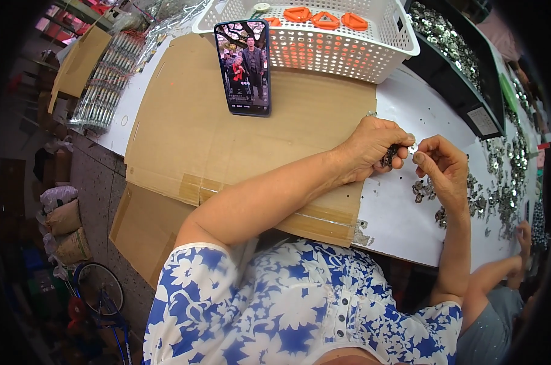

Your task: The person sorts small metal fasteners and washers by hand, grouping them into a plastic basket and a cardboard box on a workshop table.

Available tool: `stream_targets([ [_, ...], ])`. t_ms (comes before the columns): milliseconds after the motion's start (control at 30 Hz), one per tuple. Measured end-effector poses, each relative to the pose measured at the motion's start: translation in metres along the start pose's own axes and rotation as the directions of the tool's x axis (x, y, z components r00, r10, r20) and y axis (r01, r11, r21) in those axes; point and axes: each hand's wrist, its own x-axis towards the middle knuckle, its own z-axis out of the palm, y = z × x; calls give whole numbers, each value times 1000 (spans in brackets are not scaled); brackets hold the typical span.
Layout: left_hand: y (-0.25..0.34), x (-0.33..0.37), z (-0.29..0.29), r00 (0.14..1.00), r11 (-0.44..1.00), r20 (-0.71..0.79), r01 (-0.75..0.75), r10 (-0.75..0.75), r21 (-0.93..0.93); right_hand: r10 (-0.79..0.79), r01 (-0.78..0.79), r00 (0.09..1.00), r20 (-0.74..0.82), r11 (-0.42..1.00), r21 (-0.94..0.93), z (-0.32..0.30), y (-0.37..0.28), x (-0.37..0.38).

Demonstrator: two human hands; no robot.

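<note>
Left hand (377,146) grips parts (389,156); right hand (444,163), just beside it, seemingly pinches a disc (413,148); handling it likely needs fingertip precision.

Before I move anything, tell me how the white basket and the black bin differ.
The white basket has walls full of holes, while the black bin's visible walls look solid. Orange triangular pieces lie in the basket; the bin holds a heap of small shiny metal parts. The bin has a pale label on its near end, while none shows on the basket. Both are open-topped.
</note>
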Motion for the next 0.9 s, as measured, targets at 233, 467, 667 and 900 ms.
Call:
stream_targets([
  [233,-2,3,-4,998,998,7,61,-60,-34,-45,45,999,7,999,14,2,2,2],
  [467,3,2,3,997,996,10,80,-80,-40,40,-48,998,48,979,197,-6,4,4],
  [667,2,6,1,984,970,81,171,-160,-170,30,-38,998,56,988,152,-9,4,0],
  [900,1,3,10,987,976,71,151,-142,-156,16,-27,999,51,976,218,-10,3,-1],
])
